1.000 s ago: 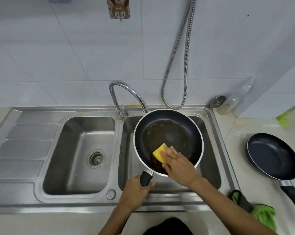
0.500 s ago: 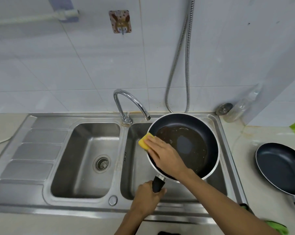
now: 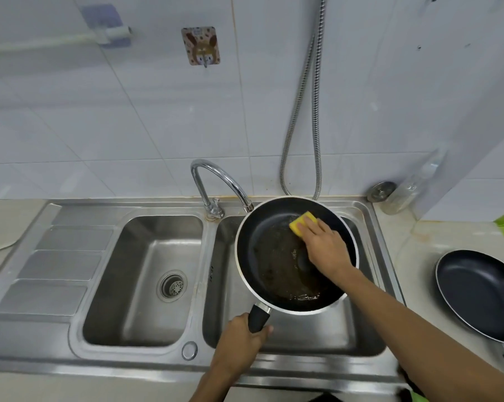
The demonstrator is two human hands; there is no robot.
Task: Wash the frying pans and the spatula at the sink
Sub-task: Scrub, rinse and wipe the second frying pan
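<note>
Dirty frying pan [image 3: 262,256] held over the right basin of the double sink [image 3: 146,352]. The left hand [image 3: 239,343], grip closed, clasps the pan's black handle at the sink's near rim. The right hand [image 3: 326,248], fingers flat, presses a yellow sponge [image 3: 301,223] against the pan's far inner wall, below the faucet [image 3: 213,181]. A second frying pan [image 3: 482,294] rests on the counter [image 3: 404,248] at its right edge, well apart.

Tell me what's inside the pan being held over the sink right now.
Inside the pan: brown greasy residue across the base and a yellow sponge pressed near the far rim by the right hand. The hand and forearm cover the right part of the base, so that patch cannot be judged.
</note>
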